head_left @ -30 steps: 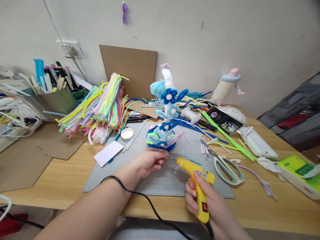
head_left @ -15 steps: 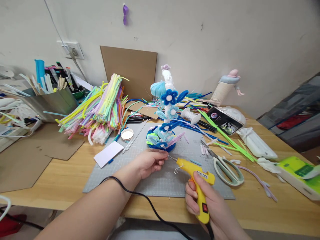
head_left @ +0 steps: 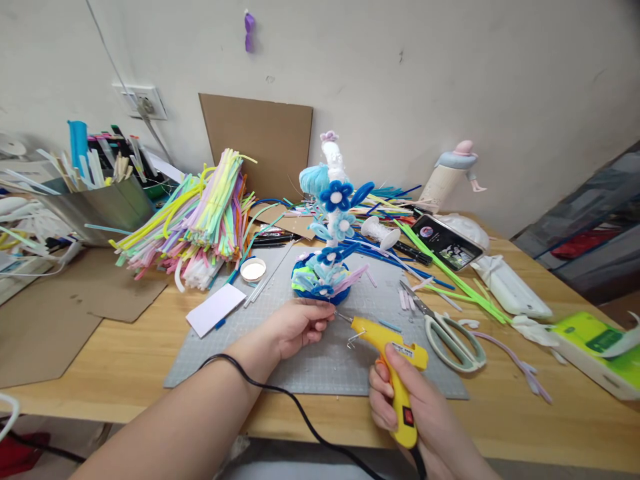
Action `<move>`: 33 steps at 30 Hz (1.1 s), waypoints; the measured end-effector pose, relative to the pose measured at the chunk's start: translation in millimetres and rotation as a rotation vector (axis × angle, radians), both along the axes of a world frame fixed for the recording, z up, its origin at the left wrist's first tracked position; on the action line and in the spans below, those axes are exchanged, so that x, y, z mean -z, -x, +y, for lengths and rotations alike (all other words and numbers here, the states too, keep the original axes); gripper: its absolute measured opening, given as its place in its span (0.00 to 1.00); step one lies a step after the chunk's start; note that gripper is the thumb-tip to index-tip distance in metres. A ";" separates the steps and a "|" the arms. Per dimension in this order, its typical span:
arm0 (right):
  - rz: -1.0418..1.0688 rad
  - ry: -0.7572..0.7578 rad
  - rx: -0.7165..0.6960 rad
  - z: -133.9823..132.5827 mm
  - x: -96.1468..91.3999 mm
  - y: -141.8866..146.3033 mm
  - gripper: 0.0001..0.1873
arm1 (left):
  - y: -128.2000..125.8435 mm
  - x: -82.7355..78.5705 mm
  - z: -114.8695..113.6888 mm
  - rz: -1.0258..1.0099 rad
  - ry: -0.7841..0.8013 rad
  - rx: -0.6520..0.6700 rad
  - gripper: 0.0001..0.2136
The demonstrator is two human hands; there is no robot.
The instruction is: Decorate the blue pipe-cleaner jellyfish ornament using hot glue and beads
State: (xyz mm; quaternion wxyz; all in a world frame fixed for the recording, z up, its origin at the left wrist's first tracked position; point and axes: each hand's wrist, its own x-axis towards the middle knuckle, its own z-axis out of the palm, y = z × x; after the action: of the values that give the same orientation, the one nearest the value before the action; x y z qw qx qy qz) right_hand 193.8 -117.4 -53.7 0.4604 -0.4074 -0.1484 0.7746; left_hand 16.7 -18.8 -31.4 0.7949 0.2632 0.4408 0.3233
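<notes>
My right hand [head_left: 407, 393] is wrapped round the handle of a yellow hot glue gun [head_left: 400, 387], its nozzle pointing left. The nozzle tip meets the fingertips of my left hand [head_left: 300, 327], which are pinched together; what they hold, if anything, is too small to make out. Just behind the left fingers stands a pipe-cleaner flower decoration [head_left: 337, 197], a white stem with blue and light-blue flowers on a round dark-blue base. Under it lies a grey cutting mat [head_left: 270, 357]. The gun's black cord [head_left: 295, 400] runs across my left forearm.
Scissors [head_left: 453, 340] lie at the mat's right edge, near a phone [head_left: 447, 243] and a spool [head_left: 381, 232]. Bundled pipe cleaners [head_left: 200, 223] fill the back left. A round lid [head_left: 253, 269] and a white card [head_left: 217, 311] lie on the left.
Almost nothing differs; the whole view has shifted very slightly. Both hands keep their places, with the glue gun's tip still at the left fingertips.
</notes>
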 end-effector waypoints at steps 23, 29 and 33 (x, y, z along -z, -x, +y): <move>-0.032 -0.022 -0.056 0.3 -3.5 0.2 0.21 | 1.4 4.2 0.8 -0.029 -0.006 -0.009 0.06; -0.086 -0.051 -0.056 -1.3 -1.7 -0.3 0.22 | 1.4 3.3 0.5 -0.027 -0.008 -0.003 0.06; -0.052 -0.040 -0.026 -1.4 -1.3 -0.1 0.20 | 1.2 3.1 0.5 -0.022 -0.003 -0.002 0.06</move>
State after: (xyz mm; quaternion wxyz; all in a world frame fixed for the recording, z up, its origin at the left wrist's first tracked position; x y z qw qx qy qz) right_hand 193.9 -118.8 -52.4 0.4543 -0.4160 -0.1809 0.7667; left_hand 15.5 -18.3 -34.4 0.7989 0.2603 0.4319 0.3276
